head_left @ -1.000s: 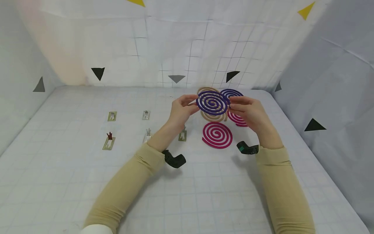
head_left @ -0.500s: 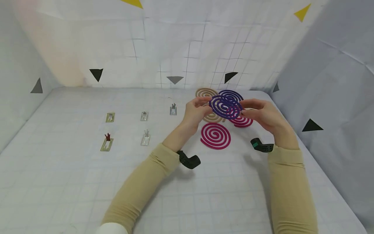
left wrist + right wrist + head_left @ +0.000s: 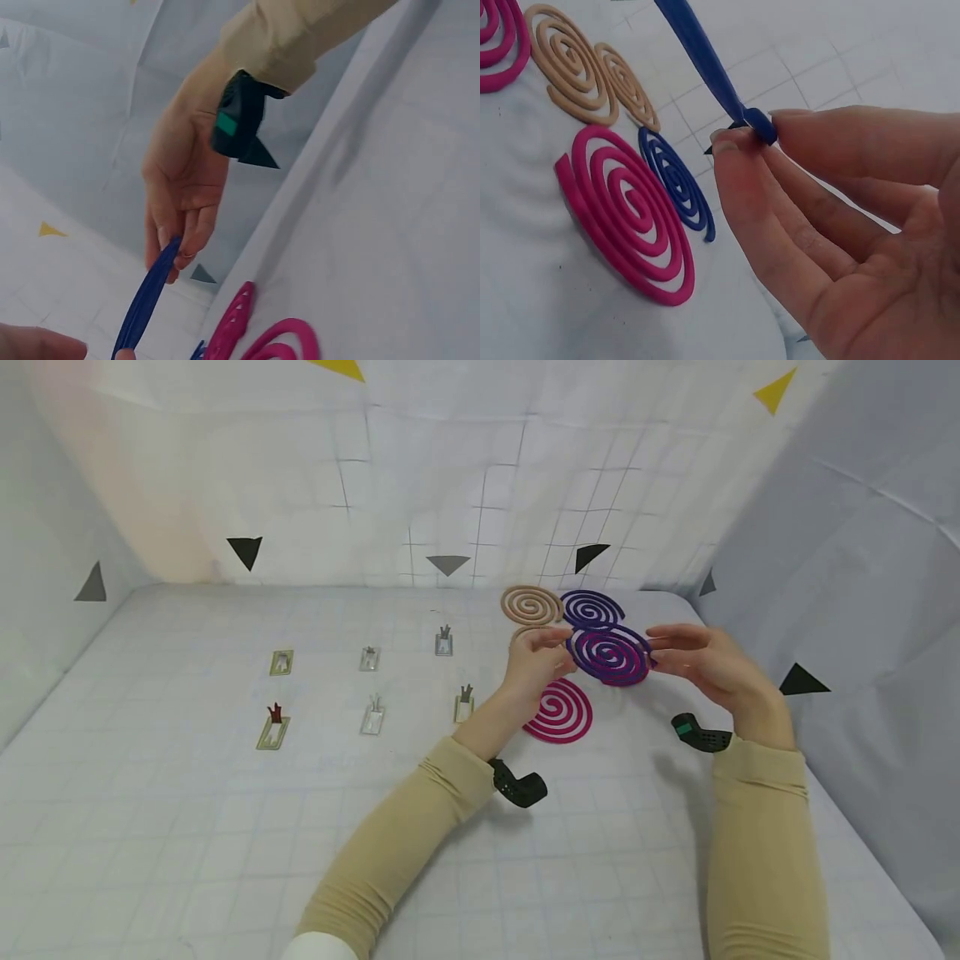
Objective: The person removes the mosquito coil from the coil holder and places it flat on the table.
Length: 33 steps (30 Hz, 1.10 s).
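Note:
A dark blue mosquito coil (image 3: 609,649) is held nearly flat above the table between both hands. My left hand (image 3: 534,672) pinches its left edge. On the opposite side, my right hand (image 3: 720,668) pinches the coil's outer end between thumb and fingers, as the right wrist view shows. Below the held coil lies a pink coil (image 3: 634,206), mostly covered by it in the head view. Another blue coil (image 3: 592,608) lies just behind, beside a beige coil (image 3: 531,605). A second beige coil is largely hidden behind my left hand, which also overlaps a nearer pink coil (image 3: 558,712).
Several small metal coil stands lie left of the coils, among them a gold one with a red prong (image 3: 273,728), a silver one (image 3: 372,718) and another (image 3: 444,645). White walls with black, grey and yellow triangles enclose the table (image 3: 450,860).
Both hands have carried the blue coil rightward and lower, from over the beige coils to over the farther pink coil. The back beige coil and the metal stands now show more fully.

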Tool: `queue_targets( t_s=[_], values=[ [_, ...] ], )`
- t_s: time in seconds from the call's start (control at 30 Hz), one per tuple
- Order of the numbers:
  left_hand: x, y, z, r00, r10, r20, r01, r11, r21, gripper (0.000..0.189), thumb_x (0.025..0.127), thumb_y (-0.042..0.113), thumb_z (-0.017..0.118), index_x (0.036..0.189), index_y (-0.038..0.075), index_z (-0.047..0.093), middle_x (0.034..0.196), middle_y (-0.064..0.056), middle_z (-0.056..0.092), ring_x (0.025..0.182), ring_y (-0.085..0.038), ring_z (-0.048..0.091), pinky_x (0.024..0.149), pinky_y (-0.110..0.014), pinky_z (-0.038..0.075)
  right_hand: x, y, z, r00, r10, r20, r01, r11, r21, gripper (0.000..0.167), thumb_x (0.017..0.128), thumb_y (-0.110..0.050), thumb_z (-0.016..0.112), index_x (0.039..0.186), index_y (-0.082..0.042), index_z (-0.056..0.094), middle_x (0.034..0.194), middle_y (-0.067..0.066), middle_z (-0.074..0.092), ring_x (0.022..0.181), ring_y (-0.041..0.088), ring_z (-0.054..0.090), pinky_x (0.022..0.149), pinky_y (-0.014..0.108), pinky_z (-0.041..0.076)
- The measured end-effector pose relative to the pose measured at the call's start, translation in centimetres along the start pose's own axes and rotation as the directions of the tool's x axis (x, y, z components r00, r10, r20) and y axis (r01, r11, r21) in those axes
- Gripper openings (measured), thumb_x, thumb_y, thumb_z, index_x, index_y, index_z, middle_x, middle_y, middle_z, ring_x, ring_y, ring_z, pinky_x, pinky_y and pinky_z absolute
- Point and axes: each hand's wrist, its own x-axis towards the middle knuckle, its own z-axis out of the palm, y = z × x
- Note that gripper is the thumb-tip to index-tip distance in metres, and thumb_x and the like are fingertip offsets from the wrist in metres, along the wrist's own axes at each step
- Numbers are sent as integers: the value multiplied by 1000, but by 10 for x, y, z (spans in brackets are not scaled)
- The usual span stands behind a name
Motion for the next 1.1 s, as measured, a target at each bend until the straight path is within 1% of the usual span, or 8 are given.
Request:
queue_targets(
  t_s=[0.1,0.23,0.33,0.47,0.67,0.8,0.93,1.1],
  values=[
    [-2,-6,3,1000,-1,4,1,999,37,36,84,-15,52,119,-10,61,90,-7,58,64,-9,55,82,-31,59,1,7,-4,1000,11,1,-11,1000,3,50,96,-10,66,141,2,48,116,-5,65,105,10,64,87,20,55],
    [-4,-15,7,1000,-28,0,28,998,62,38,83,-15,53,118,-6,63,113,-21,63,67,-10,54,91,-39,58,0,17,-10,999,45,21,-44,998,-34,52,96,-10,65,143,4,45,113,-6,68,100,10,68,88,20,55],
    [-6,-21,10,998,-55,-5,56,996,67,39,81,-15,54,116,-2,66,121,-24,63,68,-12,54,93,-43,56,-2,24,-14,997,63,51,-60,996,-61,53,96,-9,64,144,3,44,114,-5,67,100,9,68,88,21,55],
    [-8,-28,12,997,-83,-1,82,993,82,35,83,-13,55,113,0,68,120,-21,63,69,-12,55,90,-39,58,-4,33,-21,993,90,70,-83,992,-93,55,96,-11,66,144,3,44,115,-5,67,100,9,67,88,21,55],
    [-10,-35,14,994,-109,3,108,988,110,35,81,-13,58,109,3,69,126,-21,61,73,-11,58,81,-32,59,-6,39,-30,986,124,110,-108,985,-134,58,97,-13,64,144,9,39,114,-8,69,101,8,68,88,24,56],
    [-9,-39,15,992,-122,13,119,985,124,36,78,-14,58,108,2,70,123,-18,62,73,-11,59,86,-36,58,-7,40,-33,985,133,110,-111,975,-191,59,97,-15,66,144,9,41,114,-9,69,101,6,68,87,24,57],
    [-10,-40,16,991,-125,43,117,981,154,36,79,-13,57,109,0,70,121,-13,62,76,-11,60,93,-40,57,-8,40,-33,983,151,106,-116,952,-283,59,96,-21,68,143,7,45,118,-3,68,100,8,67,86,24,57],
    [-13,-40,15,989,-133,70,115,969,219,36,81,-9,59,114,1,69,127,-14,60,83,-12,60,89,-33,56,-8,41,-33,981,163,109,-117,932,-342,57,96,-20,67,143,5,46,127,11,63,100,9,67,87,27,57]
  ],
)
